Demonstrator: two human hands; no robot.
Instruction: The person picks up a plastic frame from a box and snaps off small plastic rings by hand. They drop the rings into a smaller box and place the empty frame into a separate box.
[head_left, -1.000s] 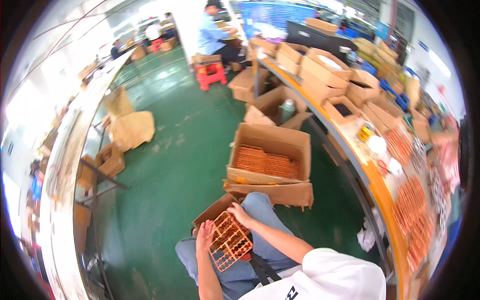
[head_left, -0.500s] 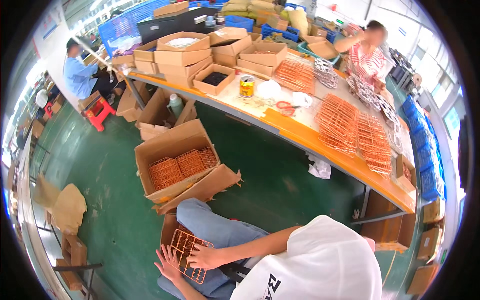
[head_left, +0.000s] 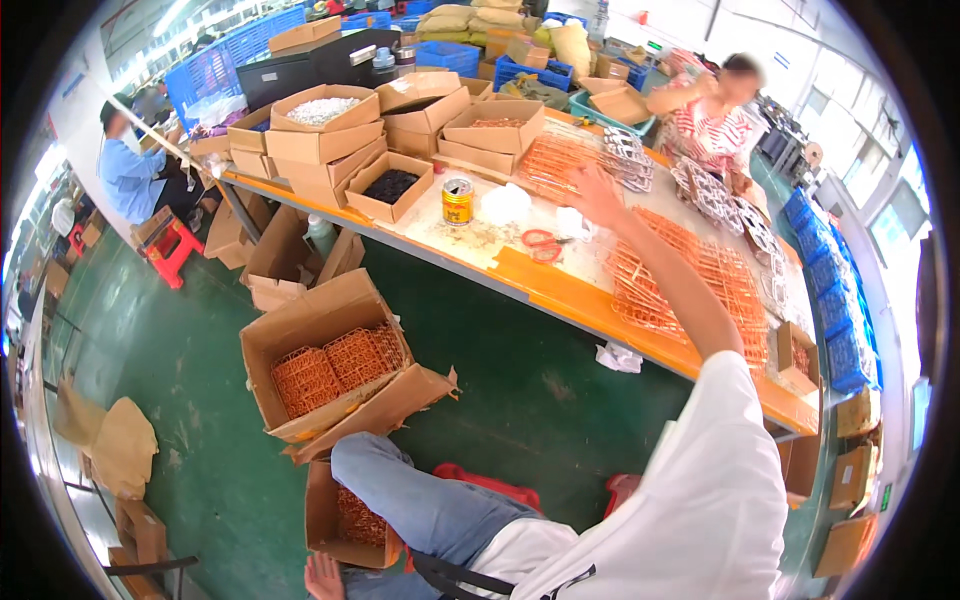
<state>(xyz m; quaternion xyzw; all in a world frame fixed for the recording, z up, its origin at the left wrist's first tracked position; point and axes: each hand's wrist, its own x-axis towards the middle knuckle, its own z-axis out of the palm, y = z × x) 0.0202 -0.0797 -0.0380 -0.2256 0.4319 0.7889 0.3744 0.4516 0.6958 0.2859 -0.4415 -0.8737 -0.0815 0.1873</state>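
My right arm stretches up over the table, and my right hand [head_left: 600, 198] is above its top, fingers apart with nothing visible in them. Just past the fingers lies a far stack of orange wire grids [head_left: 552, 165]; more orange grids [head_left: 640, 290] lie under and beside my forearm. Low in the picture, my left hand [head_left: 323, 577] is partly cut off by the lower edge, with its fingers stretched out and bare. It is just below a small cardboard box [head_left: 320, 510] beside my leg, which holds orange grids [head_left: 360, 518].
A larger open carton [head_left: 265, 345] of orange grids stands on the green floor ahead. On the table are a yellow can [head_left: 457, 203], red-handled scissors [head_left: 543, 246], white crumpled wrap [head_left: 505, 205], and a box of black pieces [head_left: 395, 188]. A person [head_left: 715, 115] sits across the table.
The orange grid that both hands were on has left them. My right hand has risen from my lap to above the table; my left has drawn down to the lower edge.
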